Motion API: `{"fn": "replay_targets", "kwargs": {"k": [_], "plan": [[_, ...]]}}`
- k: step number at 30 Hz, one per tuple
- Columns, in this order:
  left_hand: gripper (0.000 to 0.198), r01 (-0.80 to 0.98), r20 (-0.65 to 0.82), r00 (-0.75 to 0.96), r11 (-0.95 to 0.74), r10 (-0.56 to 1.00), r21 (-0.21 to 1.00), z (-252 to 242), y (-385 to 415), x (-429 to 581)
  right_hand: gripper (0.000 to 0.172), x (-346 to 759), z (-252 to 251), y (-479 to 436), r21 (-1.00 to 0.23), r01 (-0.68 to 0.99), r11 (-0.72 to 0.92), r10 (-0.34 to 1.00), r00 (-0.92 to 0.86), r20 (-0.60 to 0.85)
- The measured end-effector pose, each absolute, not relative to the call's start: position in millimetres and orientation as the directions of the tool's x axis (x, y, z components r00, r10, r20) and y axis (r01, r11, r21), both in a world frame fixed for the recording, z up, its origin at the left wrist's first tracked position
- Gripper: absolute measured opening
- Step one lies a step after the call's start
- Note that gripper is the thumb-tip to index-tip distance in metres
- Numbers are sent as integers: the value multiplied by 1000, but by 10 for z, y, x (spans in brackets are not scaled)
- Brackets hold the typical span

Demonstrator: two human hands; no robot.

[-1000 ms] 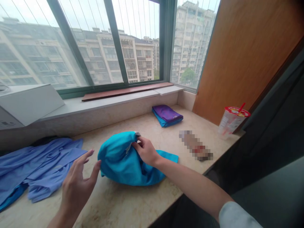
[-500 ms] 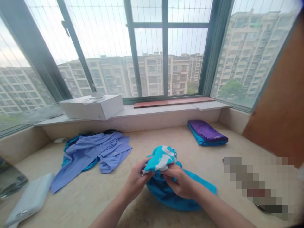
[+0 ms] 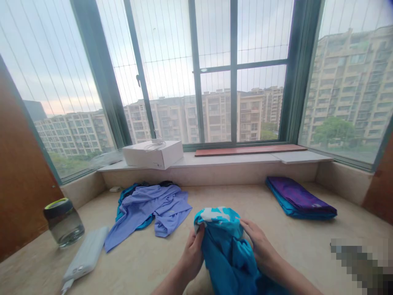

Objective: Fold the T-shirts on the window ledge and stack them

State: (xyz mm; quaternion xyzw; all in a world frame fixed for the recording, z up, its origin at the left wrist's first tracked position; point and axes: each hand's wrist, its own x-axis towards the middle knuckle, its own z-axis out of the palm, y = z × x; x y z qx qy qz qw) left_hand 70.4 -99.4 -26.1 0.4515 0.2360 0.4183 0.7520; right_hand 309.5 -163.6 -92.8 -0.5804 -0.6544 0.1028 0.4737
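Observation:
Bunched up in front of me is a blue garment (image 3: 227, 254), its top part patterned in white and turquoise and its lower part spilling down toward the bottom edge. My left hand (image 3: 193, 250) is closed on the left side of the patterned end, thumb on the near side. At the opposite side my right hand (image 3: 258, 241) grips the cloth, with part of its fingers hidden behind or inside the folds. The cut of the garment cannot be made out. To its left lies a crumpled lavender garment (image 3: 150, 205) over teal and dark cloth.
A folded purple and blue stack of cloth (image 3: 302, 198) lies at the right. On the left are a water bottle (image 3: 63, 223) and a white power bank (image 3: 87, 250) with a cable. A white box (image 3: 153, 155) and a reddish board (image 3: 250, 150) rest on the windowsill.
The view has tilted up and turned left, bringing the bottle fully in. My hands have moved apart, spreading the patterned end wider, and the garment's lower part now hangs toward me.

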Motion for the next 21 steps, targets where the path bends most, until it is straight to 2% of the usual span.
{"fn": "replay_targets", "kwargs": {"k": [3, 4, 6, 9, 12, 14, 17, 19, 21], "plan": [[62, -335, -15, 524, 222, 852, 915, -245, -983, 678, 30, 3050, -895, -1631, -706, 637, 309, 891, 66, 449], [63, -305, -9, 502, 187, 865, 934, -234, -963, 675, 27, 3034, -851, -1645, -718, 619, 318, 902, 36, 430], [62, -256, 21, 424, 97, 905, 962, -206, -893, 669, 30, 3006, -730, -1690, -760, 572, 310, 919, 25, 393], [61, -210, 75, 273, -16, 959, 978, -141, -734, 620, 36, 2992, -509, -1780, -855, 468, 225, 903, 230, 364], [60, -168, 137, 183, -106, 974, 980, -34, -569, 483, 43, 3007, -275, -1871, -956, 225, 185, 882, 392, 263], [57, -67, 196, 138, -188, 971, 980, 68, -509, 370, 47, 3021, -117, -1920, -986, 9, 164, 904, 398, 154], [50, 159, 340, 65, -346, 938, 924, 245, -584, 278, 45, 3010, 121, -1953, -960, -238, 151, 925, 377, 52], [51, 229, 472, 111, -485, 874, 844, 340, -760, 323, 44, 2951, 280, -1950, -930, -324, 176, 933, 355, 53], [64, 189, 524, 323, -596, 788, 780, 386, -997, 448, 44, 2837, 432, -1948, -914, -354, 196, 946, 314, 81]]}}
